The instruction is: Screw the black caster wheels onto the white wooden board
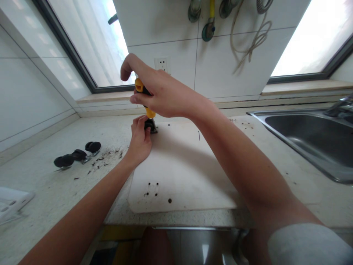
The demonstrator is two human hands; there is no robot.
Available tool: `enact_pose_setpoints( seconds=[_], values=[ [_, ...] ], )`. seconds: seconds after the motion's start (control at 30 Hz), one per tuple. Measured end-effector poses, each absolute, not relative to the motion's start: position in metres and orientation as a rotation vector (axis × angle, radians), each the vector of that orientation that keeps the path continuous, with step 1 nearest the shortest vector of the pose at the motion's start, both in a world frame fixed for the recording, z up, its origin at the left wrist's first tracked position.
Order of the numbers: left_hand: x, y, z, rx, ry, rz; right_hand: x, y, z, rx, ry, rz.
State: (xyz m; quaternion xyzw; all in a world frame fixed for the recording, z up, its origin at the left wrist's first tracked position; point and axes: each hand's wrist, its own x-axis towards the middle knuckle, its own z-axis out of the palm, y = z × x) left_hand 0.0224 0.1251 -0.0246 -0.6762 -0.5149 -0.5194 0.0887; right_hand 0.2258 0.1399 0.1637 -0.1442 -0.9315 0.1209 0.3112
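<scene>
A white board (187, 169) with small screw holes lies flat on the counter. At its far left corner sits a black caster wheel (150, 126) on a metal plate. My left hand (141, 138) has its fingers wrapped around the caster and rests on the board's edge. Above it, my right hand (157, 90) grips a yellow and black screwdriver (150, 112), held upright with its lower end at the caster's plate. The index finger is lifted off the handle. The screwdriver's tip is hidden.
Loose black casters (78, 154) lie on the counter at left, beside scattered screws and dark debris (100, 158). A white plastic piece (13, 202) is at the far left. To the right is a steel sink (311, 136). Pipes and a socket (162, 65) are on the tiled wall.
</scene>
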Motion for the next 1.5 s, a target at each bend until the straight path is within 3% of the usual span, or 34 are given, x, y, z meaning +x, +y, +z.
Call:
enact_pose_setpoints(
  seconds=[0.53, 1.5],
  values=[
    [0.025, 0.123, -0.022, -2.008, -1.541, -1.581, 0.204, 0.141, 0.16, -0.708, -2.351, -0.223],
    [0.02, 0.124, -0.025, -2.018, -1.494, -1.543, 0.244, 0.138, 0.183, -0.492, -2.479, -0.027]
  ],
)
